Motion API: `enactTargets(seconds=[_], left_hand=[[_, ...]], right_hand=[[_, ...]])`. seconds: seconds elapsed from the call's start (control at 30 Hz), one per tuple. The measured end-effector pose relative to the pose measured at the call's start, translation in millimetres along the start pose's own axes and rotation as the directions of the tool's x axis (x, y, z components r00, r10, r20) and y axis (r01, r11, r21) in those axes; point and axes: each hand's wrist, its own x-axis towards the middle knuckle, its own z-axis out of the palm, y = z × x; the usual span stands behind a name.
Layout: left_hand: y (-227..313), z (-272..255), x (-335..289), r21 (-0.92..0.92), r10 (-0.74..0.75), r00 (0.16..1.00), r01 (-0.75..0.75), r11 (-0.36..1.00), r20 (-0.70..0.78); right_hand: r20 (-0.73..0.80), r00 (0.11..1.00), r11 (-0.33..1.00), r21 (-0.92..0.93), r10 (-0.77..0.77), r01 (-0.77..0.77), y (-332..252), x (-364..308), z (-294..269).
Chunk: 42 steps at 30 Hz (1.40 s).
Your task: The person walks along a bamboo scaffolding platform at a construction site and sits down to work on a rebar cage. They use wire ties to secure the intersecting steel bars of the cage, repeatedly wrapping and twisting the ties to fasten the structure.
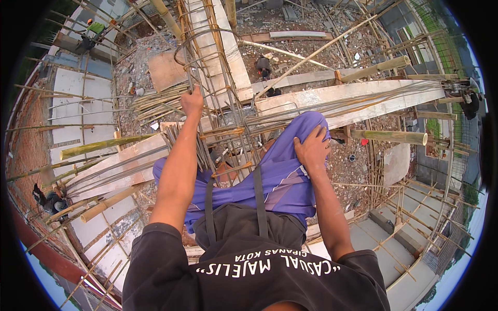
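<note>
My left hand [192, 102] is stretched forward and closed round a steel reinforcing bar [190, 78], thumb uppermost. That bar stands beside a long cage of rebar [220, 52] with rusty stirrups, lying along a pale wooden formwork board [239, 78]. My right hand [313, 147] rests on my right knee, fingers apart over the purple trousers [290, 150], holding nothing. In front of my lap, crossing bars meet in a rebar joint [228, 132] bound with orange-brown ties. Part of the joint is hidden behind my legs.
I sit high above rubble-strewn ground. Formwork beams run left [119, 166] and right [363, 103] with loose bars on them. Bamboo poles [389, 137] jut out nearby. Cut bamboo [161, 103] lies below left. Other people are at far left [96, 28], left [52, 201], below [263, 65] and right [471, 103].
</note>
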Motion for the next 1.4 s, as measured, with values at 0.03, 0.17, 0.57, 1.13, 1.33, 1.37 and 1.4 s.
enactTargets(seconds=[0.03, 0.17, 0.57, 1.13, 1.33, 1.37, 1.4], left_hand=[[9.7, -6.6, -1.6, 0.025, -0.043, 0.993, 0.04, 0.999, 0.114], [-43.4, -20.1, 10.7, -0.172, -0.078, 0.988, 0.101, 0.98, 0.136], [-60.5, -136.0, -149.2, 0.047, 0.308, 0.947, -0.313, 0.948, 0.095], [-75.4, -120.2, -188.0, 0.495, 0.057, 0.936, -0.234, 0.837, 0.347], [-76.8, -119.8, -188.9, 0.445, 0.059, 0.944, -0.208, 0.871, 0.325], [-77.3, -118.9, -188.9, 0.446, 0.055, 0.94, -0.211, 0.87, 0.337], [-75.9, -119.1, -186.4, 0.455, 0.054, 0.938, -0.216, 0.864, 0.343]], right_hand=[[-0.034, 0.997, 0.998, 0.013, -0.064, 0.065, -7.5, -9.2, -11.3], [-0.249, 0.887, 0.912, 0.035, -0.389, 0.41, -39.3, -32.3, 11.0], [0.235, 0.772, 0.734, 0.554, -0.59, 0.392, -105.9, -58.2, 67.5], [0.267, 0.766, 0.716, 0.615, -0.585, 0.332, -106.0, -51.9, 89.3], [0.266, 0.758, 0.675, 0.677, -0.596, 0.293, -103.7, -50.2, 92.9], [0.287, 0.754, 0.674, 0.688, -0.591, 0.267, -105.0, -52.3, 88.7], [0.288, 0.752, 0.672, 0.691, -0.593, 0.265, -107.6, -52.6, 88.3]])
